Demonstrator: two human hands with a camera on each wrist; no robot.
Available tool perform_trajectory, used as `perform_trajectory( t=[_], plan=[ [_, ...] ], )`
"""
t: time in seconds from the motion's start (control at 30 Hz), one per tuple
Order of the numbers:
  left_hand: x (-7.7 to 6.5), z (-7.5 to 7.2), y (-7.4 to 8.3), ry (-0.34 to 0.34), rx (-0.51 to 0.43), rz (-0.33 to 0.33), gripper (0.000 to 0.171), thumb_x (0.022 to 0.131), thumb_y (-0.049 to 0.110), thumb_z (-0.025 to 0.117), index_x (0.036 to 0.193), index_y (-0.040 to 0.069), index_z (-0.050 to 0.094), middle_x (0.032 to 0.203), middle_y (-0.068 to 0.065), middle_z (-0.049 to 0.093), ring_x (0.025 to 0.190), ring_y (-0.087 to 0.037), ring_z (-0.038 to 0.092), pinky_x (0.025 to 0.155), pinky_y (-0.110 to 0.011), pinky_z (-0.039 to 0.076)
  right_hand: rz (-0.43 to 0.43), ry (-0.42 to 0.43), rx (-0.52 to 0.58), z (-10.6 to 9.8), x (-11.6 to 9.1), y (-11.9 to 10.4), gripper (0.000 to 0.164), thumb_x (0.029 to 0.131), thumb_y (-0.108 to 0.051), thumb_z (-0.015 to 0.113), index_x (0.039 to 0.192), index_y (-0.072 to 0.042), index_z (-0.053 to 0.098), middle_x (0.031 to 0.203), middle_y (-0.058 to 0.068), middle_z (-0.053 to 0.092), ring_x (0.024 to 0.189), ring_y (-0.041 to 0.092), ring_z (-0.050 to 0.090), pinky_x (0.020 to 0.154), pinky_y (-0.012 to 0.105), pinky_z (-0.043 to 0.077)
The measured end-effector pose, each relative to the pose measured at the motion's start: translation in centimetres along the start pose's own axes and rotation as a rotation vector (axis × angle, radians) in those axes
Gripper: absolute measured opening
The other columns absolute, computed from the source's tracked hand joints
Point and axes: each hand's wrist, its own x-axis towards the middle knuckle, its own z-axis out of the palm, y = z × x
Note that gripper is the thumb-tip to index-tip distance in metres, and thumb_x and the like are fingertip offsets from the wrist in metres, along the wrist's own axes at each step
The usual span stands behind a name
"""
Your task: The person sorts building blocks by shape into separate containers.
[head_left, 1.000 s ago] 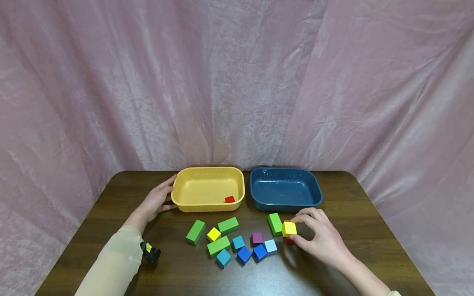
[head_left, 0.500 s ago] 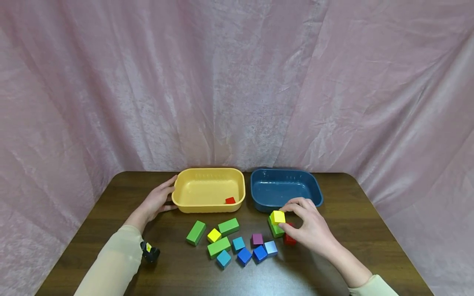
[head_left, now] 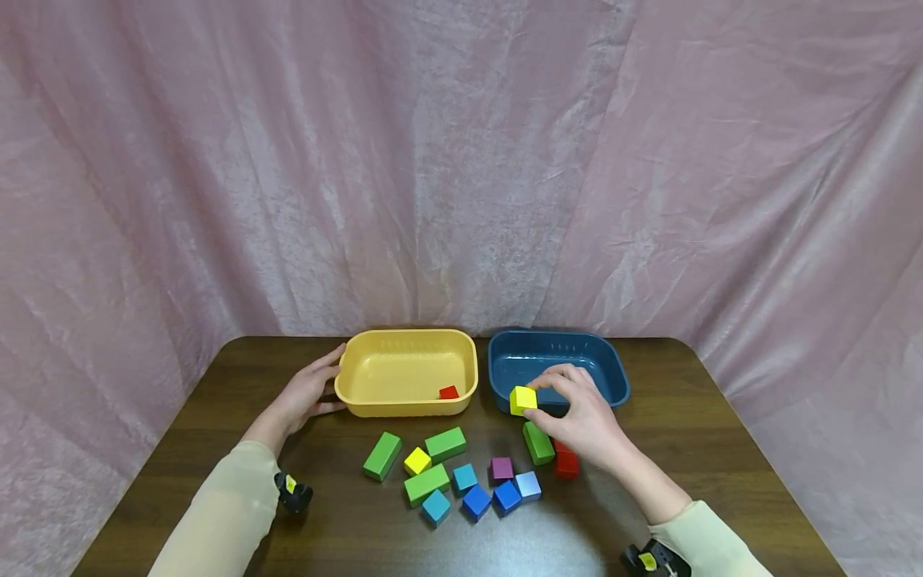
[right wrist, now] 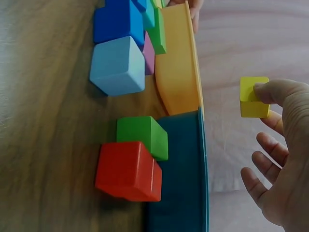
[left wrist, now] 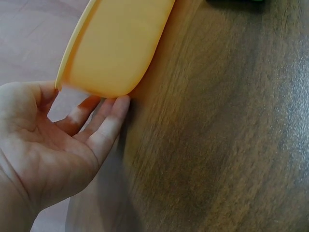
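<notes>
Right hand point(head_left: 581, 417) pinches the yellow cube point(head_left: 522, 400), just right of lower centre in the head view, now shifted up-left past the rightmost green rectangular block point(head_left: 538, 444): carrying is under way. Left hand point(head_left: 306, 393), fingers extended, touches the yellow plastic tray point(head_left: 400, 408).

A pink curtain point(head_left: 461, 160) with a velvety shine hangs in loose vertical folds along the far side, and also at the left and right. Before it stands a bench point(head_left: 360, 537) of dark brown wood grain, with rounded far corners. Whitish light point(head_left: 522, 553) reflects on its near part.
</notes>
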Motion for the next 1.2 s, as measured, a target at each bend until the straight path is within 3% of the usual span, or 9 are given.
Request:
perform_trajectory(
  t=[0.23,0.63,1.2],
  plan=[
    [0.0,0.2,0.0,-0.002,-0.011,0.008,0.057,0.112,0.028,0.041,0.164,0.036,0.021,0.17,-0.009,0.016,0.114,-0.023,0.061,0.095,-0.048,0.054,0.005,-0.005,0.002,0.7,1.9,-0.3,0.029,0.085,-0.037,0.084,0.111,-0.028,0.074,0.122,-0.008,0.059,0.12,0.02,0.047,0.091,0.051,0.048],
    [-0.2,0.3,0.2,-0.007,-0.026,0.0,0.057,0.112,0.027,0.04,0.164,0.034,0.02,0.17,-0.008,0.013,0.119,-0.027,0.059,0.096,-0.048,0.054,0.009,-0.046,-0.003,1.3,4.6,-0.9,0.031,0.088,-0.045,0.079,0.113,-0.029,0.073,0.123,-0.01,0.057,0.118,0.017,0.046,0.091,0.047,0.048],
    [0.1,0.2,0.1,-0.002,-0.034,-0.02,0.057,0.112,0.027,0.038,0.164,0.037,0.018,0.17,-0.009,0.013,0.131,-0.036,0.05,0.099,-0.052,0.051,0.004,-0.059,-0.044,2.8,7.4,-1.6,0.031,0.088,-0.042,0.08,0.112,-0.023,0.073,0.122,-0.005,0.058,0.117,0.021,0.046,0.093,0.046,0.049]
  ],
)
